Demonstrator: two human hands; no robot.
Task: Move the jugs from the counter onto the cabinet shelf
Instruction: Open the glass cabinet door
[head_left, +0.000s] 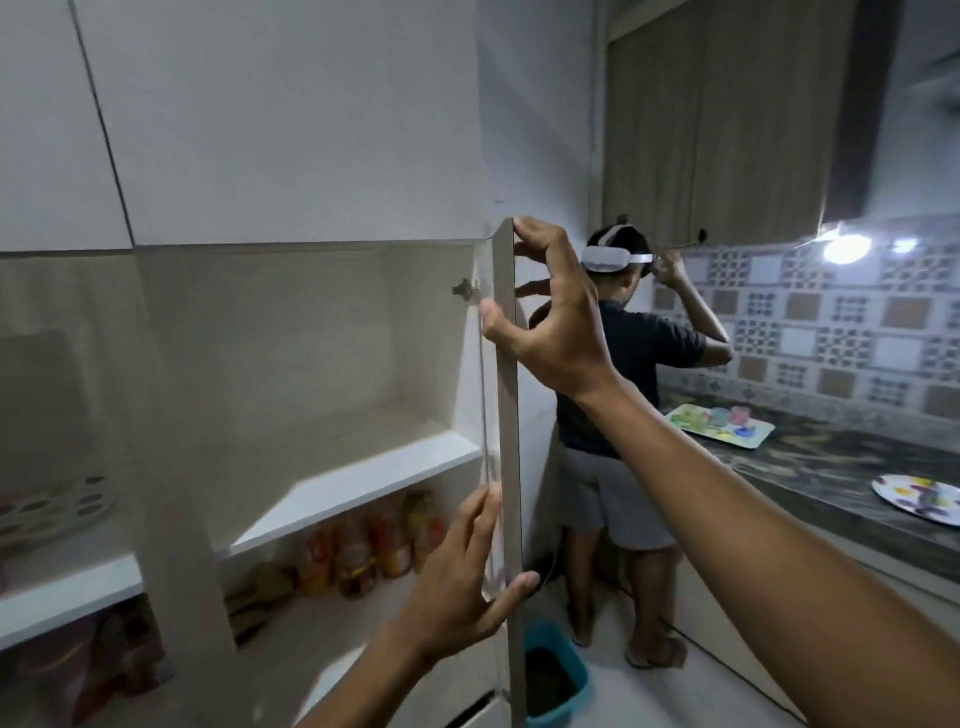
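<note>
Up high, the right hand (556, 322) and left hand (467, 571) both grip the open cabinet door (508, 415) edge beside the bare shelf (363, 483); bottle (358, 558) labels blur unreadably; jugs unseen.

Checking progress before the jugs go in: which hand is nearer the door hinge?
Right. The right hand grips the cabinet door edge near its top, level with the hinge; the left hand holds the same edge far below.

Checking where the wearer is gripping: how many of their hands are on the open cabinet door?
2. The right hand pinches the pale open cabinet door's edge near its top; the left hand holds the same edge lower down. Neither holds a jug.
</note>
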